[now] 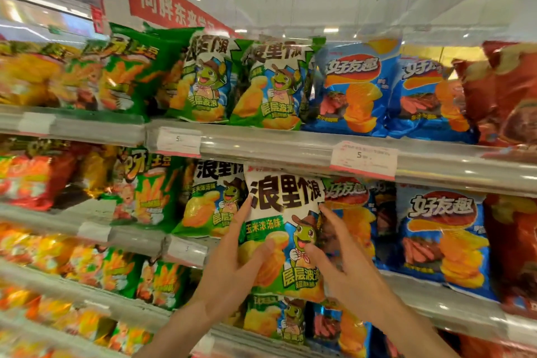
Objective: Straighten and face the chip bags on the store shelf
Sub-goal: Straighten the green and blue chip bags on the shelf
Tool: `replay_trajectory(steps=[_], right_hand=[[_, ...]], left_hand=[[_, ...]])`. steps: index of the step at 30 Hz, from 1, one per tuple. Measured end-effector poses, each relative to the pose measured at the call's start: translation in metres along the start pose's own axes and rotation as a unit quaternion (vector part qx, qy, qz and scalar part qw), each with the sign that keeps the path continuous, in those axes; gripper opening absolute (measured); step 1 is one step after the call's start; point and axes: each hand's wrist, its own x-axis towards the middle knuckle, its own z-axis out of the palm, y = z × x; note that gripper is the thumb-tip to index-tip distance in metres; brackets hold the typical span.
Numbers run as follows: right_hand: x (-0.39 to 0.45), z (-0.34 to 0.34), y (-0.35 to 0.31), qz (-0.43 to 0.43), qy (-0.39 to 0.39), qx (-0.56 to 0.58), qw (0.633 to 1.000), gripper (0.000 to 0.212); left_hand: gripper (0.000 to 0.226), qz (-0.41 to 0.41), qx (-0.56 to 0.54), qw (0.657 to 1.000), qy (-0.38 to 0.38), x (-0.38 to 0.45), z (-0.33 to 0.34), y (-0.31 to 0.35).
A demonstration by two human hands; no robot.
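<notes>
Two hands clasp a white-and-green chip bag in front of the second shelf.

The left hand (232,267) grips the bag's left edge, thumb across its front; the right hand (340,264) grips the right edge, so the glossy white-and-green chip bag with a cartoon turtle (283,229) stands upright, face out, between them. Just behind it, a matching green bag (209,200) stands to its left and a blue chip bag (441,229) to its right. Above, the clear-fronted shelf rail (276,148) carries a white price label (363,158), with more turtle bags (270,84) on top.
</notes>
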Motion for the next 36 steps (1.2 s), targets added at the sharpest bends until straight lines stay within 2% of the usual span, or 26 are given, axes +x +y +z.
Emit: replay_trajectory(steps=[8, 12, 14, 17, 18, 20, 25, 28, 36], right_hand=[[0.04, 0.094, -0.051, -0.005, 0.001, -0.026, 1.0, 0.071], [0.054, 0.116, -0.06, 0.009, 0.013, -0.101, 0.995, 0.07], [0.061, 0.11, -0.06, 0.011, 0.081, -0.143, 0.986, 0.067], [0.074, 0.086, -0.045, 0.051, 0.232, -0.213, 0.948, 0.063], [0.078, 0.078, -0.039, 0.083, 0.248, -0.23, 0.937, 0.064], [0.085, 0.071, -0.026, 0.144, 0.234, -0.247, 0.929, 0.063], [0.098, 0.079, -0.011, 0.21, 0.206, -0.226, 0.929, 0.075], [0.103, 0.084, -0.007, 0.207, 0.22, -0.216, 0.928, 0.074], [0.108, 0.092, -0.007, 0.167, 0.244, -0.074, 0.952, 0.075]], left_hand=[[0.074, 0.003, 0.0, 1.0, 0.008, 0.013, -0.106, -0.045], [0.074, 0.009, -0.014, 1.0, -0.005, 0.025, -0.129, -0.06], [0.075, 0.014, -0.02, 1.0, -0.009, 0.029, -0.134, -0.065], [0.074, 0.016, -0.03, 0.999, -0.018, 0.033, -0.138, -0.07], [0.073, 0.016, -0.037, 0.999, -0.02, 0.034, -0.139, -0.072], [0.073, 0.016, -0.047, 0.999, -0.021, 0.036, -0.138, -0.073], [0.074, 0.014, -0.057, 0.998, -0.015, 0.038, -0.139, -0.075], [0.074, 0.011, -0.057, 0.998, -0.005, 0.038, -0.14, -0.076], [0.073, 0.031, -0.02, 0.999, 0.007, 0.036, -0.145, -0.082]])
